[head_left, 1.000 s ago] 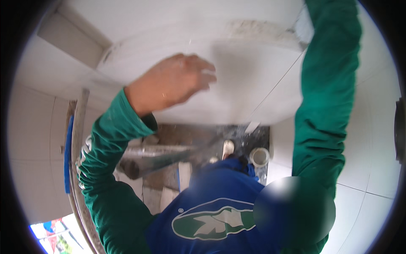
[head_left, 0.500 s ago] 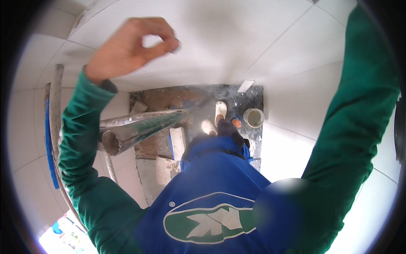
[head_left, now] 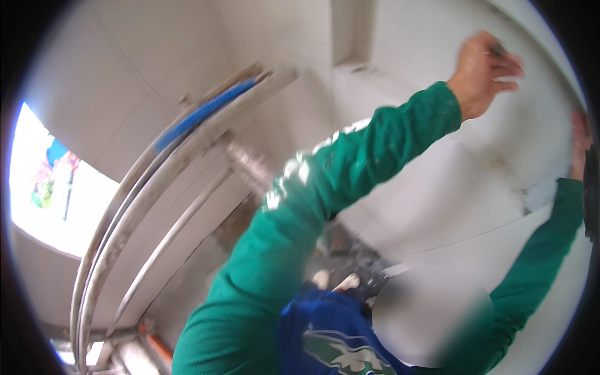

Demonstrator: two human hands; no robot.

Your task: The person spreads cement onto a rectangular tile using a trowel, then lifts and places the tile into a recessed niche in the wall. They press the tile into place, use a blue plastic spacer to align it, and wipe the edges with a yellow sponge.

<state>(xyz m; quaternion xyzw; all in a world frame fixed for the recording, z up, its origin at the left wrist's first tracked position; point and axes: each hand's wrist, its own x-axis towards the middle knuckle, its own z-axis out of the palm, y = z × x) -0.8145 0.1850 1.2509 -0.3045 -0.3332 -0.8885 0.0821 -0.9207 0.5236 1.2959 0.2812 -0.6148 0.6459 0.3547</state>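
My left hand point(head_left: 484, 75) is raised at the upper right, close to the pale tiled wall point(head_left: 419, 181), its fingers curled, with a small bit among them that is too blurred to name. At the far right edge my right hand point(head_left: 578, 144) is up against the wall, partly cut off and smeared, so its fingers are unclear. Both forearms are in green sleeves. A blurred round patch covers part of my right arm.
Several long, worn poles point(head_left: 156, 225), one with a blue length point(head_left: 203, 115), stand at the left. Behind them is a bright opening point(head_left: 53, 206). My pale shoes point(head_left: 347, 281) are on the stained floor point(head_left: 231, 225) below.
The view has swung, bringing the poles and opening further into sight. My left hand has moved to the upper right. My right hand has come into view at the right edge.
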